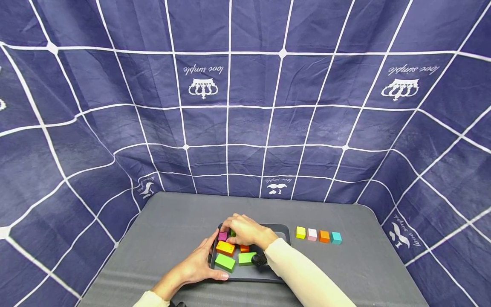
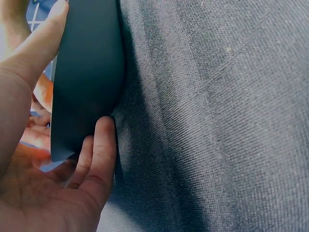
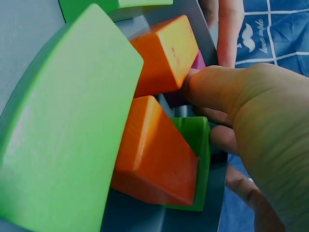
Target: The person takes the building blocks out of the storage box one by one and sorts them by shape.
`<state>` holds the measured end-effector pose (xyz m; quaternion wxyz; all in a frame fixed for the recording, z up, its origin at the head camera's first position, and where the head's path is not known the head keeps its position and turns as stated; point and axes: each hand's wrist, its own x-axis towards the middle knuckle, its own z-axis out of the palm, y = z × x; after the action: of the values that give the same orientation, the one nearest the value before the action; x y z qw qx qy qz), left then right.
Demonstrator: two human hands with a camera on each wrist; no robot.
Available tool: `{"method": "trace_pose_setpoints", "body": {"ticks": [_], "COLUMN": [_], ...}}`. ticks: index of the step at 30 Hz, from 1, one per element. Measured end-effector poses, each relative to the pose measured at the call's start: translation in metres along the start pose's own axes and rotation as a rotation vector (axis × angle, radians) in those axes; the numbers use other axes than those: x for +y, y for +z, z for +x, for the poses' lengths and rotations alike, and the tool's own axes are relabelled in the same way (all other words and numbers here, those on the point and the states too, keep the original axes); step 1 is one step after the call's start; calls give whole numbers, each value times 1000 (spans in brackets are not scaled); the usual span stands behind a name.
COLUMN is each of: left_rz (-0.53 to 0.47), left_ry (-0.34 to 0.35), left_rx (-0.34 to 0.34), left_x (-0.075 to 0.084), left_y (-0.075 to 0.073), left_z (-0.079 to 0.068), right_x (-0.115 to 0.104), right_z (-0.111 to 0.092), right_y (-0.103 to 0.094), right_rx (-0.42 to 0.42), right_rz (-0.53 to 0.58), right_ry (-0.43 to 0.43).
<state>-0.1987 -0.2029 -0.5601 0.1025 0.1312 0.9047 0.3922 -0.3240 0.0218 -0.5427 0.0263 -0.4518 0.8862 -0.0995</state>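
Observation:
A dark grey tray (image 1: pixel 253 279) holds several coloured blocks. My left hand (image 1: pixel 195 264) holds the tray's left end, the thumb at the near rim and the fingers against the outer wall (image 2: pixel 89 63). Inside the far left corner, my right hand (image 1: pixel 247 230) pinches a purple block (image 1: pixel 223 236), mostly hidden by the thumb in the right wrist view. Just nearer lies an orange-yellow block (image 1: pixel 225 248). Partly under the hand are a green block (image 3: pixel 197 135) and an orange block (image 3: pixel 166 164). Two light green blocks, left (image 1: pixel 225 263) and right (image 1: pixel 246 259), lie along the near side.
Right of the tray, small cubes stand in a row on the grey table (image 1: pixel 364 264): yellow (image 1: pixel 301 232), pale pink (image 1: pixel 312 234), orange (image 1: pixel 324 236) and teal (image 1: pixel 336 238). A blue curtain (image 1: pixel 245 128) with white lines hangs behind and at both sides.

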Motion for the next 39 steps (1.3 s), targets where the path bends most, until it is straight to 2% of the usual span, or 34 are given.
{"method": "trace_pose_setpoints", "body": {"ticks": [21, 29, 39], "left_rz": [-8, -17, -6], "left_ry": [-20, -35, -30], "left_rx": [-9, -17, -15], "left_x": [-1, 1, 3], "left_y": [1, 0, -1], "left_z": [2, 2, 1], "right_x": [-8, -4, 1], "right_z": [1, -6, -19], "right_y": [0, -2, -14], "right_rx": [-9, 5, 43], "right_rz": [-39, -8, 97], "right_ry": [18, 14, -9]}}
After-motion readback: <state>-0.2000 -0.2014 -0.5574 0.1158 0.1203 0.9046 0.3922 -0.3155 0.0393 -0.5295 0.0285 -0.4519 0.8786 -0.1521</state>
